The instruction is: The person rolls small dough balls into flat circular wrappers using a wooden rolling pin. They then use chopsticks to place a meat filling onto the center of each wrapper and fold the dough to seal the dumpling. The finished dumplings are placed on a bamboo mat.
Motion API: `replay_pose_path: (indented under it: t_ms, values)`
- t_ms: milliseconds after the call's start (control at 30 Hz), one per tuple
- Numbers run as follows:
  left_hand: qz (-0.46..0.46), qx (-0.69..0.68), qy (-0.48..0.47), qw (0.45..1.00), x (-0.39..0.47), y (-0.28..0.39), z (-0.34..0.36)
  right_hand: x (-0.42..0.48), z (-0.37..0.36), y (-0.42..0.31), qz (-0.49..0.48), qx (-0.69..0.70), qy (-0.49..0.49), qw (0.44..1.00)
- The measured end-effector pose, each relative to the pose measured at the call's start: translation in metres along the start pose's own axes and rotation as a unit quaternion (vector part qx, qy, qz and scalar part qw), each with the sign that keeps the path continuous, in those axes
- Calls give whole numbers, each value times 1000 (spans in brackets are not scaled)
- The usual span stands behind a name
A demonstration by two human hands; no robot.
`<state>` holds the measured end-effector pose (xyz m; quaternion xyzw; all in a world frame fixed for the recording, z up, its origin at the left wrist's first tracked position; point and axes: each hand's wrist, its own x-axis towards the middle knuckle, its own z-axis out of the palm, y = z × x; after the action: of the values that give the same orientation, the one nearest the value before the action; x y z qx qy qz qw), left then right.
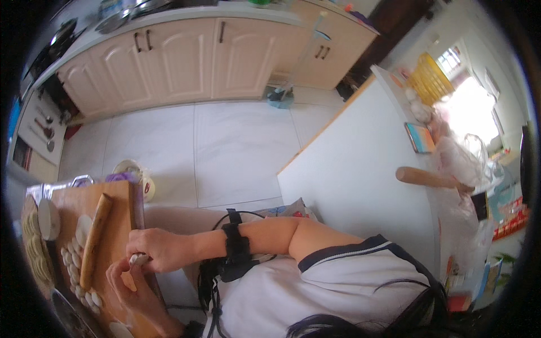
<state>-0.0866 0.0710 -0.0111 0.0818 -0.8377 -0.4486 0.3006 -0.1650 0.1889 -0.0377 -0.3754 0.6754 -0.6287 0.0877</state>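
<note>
My right hand [154, 249], with a black strap on its forearm, is bent over the near edge of a wooden board [120, 211]. Its fingers close on a small whitish lump, perhaps dough [138, 259]. The fingertips of my left hand [127, 281] touch that lump from below in the picture. Beyond the hands a wooden rolling pin [95, 241] lies on the board. Several small dough pieces [72, 268] lie alongside it, and a flat round of dough [83, 227] is partly behind it. Another pale flat piece [120, 329] shows at the bottom.
Pleated pale dough shapes [33, 241] lie at the far left by a whitish oval dish [49, 219]. A dark pan [72, 314] borders the board. A tub [148, 189] stands on the floor. A phone [419, 137], wooden rod [422, 176] and yellow basket [429, 80] are at right.
</note>
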Motion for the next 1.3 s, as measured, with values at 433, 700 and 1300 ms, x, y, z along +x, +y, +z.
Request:
replay_pose_path:
  t_ms: [433,700,1300]
  values:
    - [28,-69,-72,995,6,10,23,-23,-34,-18,37,85,33,995]
    - [62,-79,-119,988,4,4,26,-34,-45,-19,31,43,40,998]
    - [37,-97,-106,989,-9,8,25,-42,-46,-18,20,10,35,999]
